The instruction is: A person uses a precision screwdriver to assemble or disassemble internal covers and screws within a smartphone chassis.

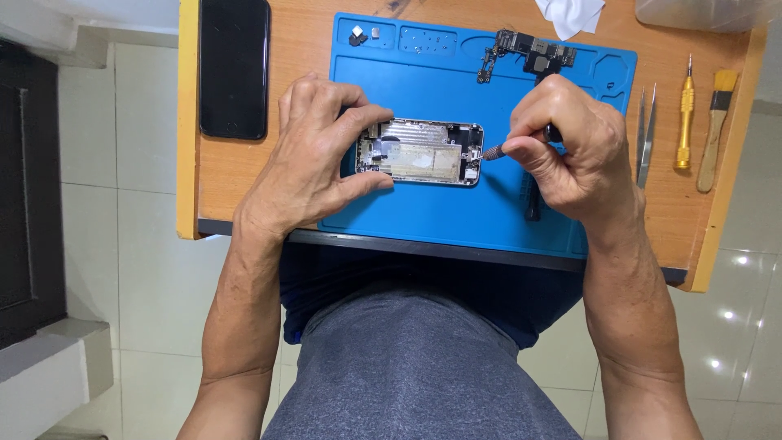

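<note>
The left hand (314, 159) clamps the left end of an opened phone shell (419, 152), thumb below and fingers above, holding it flat on the blue mat (456, 212) near the middle of the wooden desk (244, 175). The right hand (570, 151) is closed around a screwdriver (493, 151) whose tip meets the shell's right end. Farther up the mat lies a circuit board (525, 53); a black phone (235, 65) rests left of the mat, and tweezers (646, 134), a yellow driver (686, 114) and a brush (715, 122) lie to its right.
</note>
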